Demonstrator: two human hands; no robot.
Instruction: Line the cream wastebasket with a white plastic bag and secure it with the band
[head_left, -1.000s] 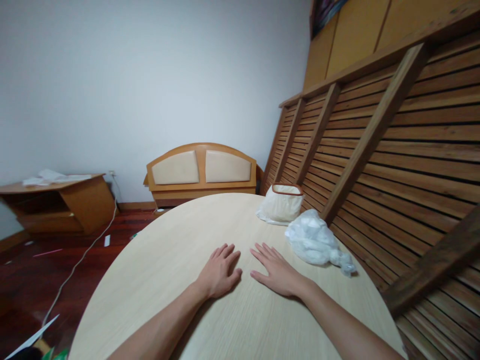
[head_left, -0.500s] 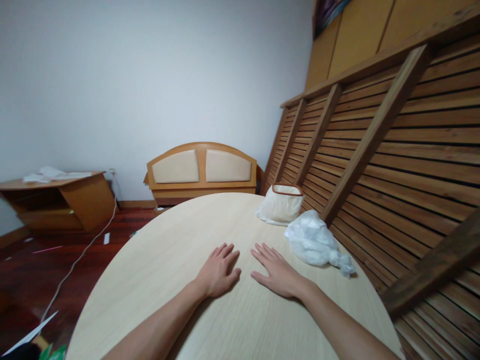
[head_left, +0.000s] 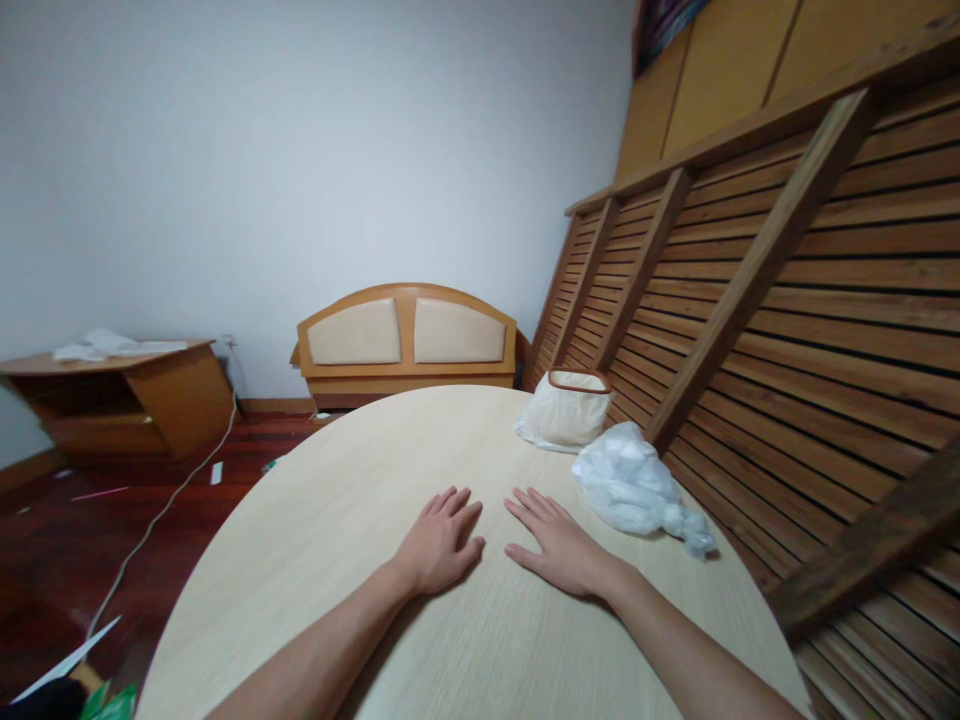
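Note:
My left hand (head_left: pixel 439 545) lies flat on the round pale wooden table (head_left: pixel 330 540), palm down, fingers stretched out and holding nothing. My right hand (head_left: pixel 559 545) lies flat beside it, a short gap between the two, also open. A knotted clear plastic bag (head_left: pixel 630 485) rests on the table just right of my right hand, not touched. Behind the bag stands a white cloth basket with a brown rim (head_left: pixel 564 408), near the table's far right edge.
A slatted wooden bed frame (head_left: pixel 787 300) leans against the wall along the table's right side. A padded headboard (head_left: pixel 409 345) stands on the floor behind the table. At left are a low wooden cabinet (head_left: pixel 127 400) and a white cable (head_left: pixel 161 515) on the dark floor.
Both hands stay flat in the same spot. Only the view has shifted slightly.

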